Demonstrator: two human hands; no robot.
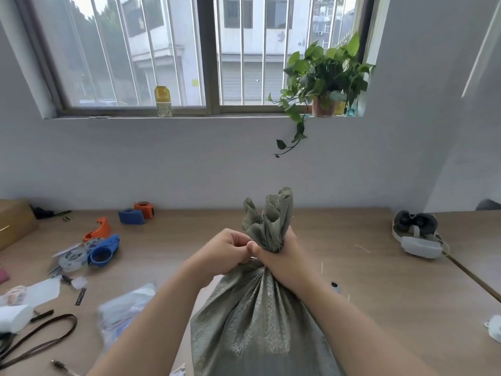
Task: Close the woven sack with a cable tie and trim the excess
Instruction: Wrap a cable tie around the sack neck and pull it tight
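At the near edge of the view, the woven sack (252, 321) is seen standing on the wooden table (366, 280), its grey-green body spreading wide and its cloth drawn upward into tight pleats. The material is judged to be light, soft and crinkly rather than stiff. It can be bunched easily, but it is likely to spring loose if released. The neck, just under the ruffled mouth, is judged to be the place to hold.

Both forearms are brought in from below and angled toward that neck. The right hand (282, 256) is wrapped round the gathered neck, fingers curled tight so the pleats are kept together, with the thumb laid across toward the other hand. The left hand (225, 251) is set against it from the left, fingers curled and pinched together at the neck. A thin pale sliver is glimpsed there and is taken to be the cable tie (253, 258), though it is too small to be certain. Above the fists, the open mouth of the sack is left flaring upright.

Further out, a blue tape dispenser (104, 252) is found to the left and a headset (417, 234) to the right. A potted plant (325, 74) is seen on the windowsill beyond.
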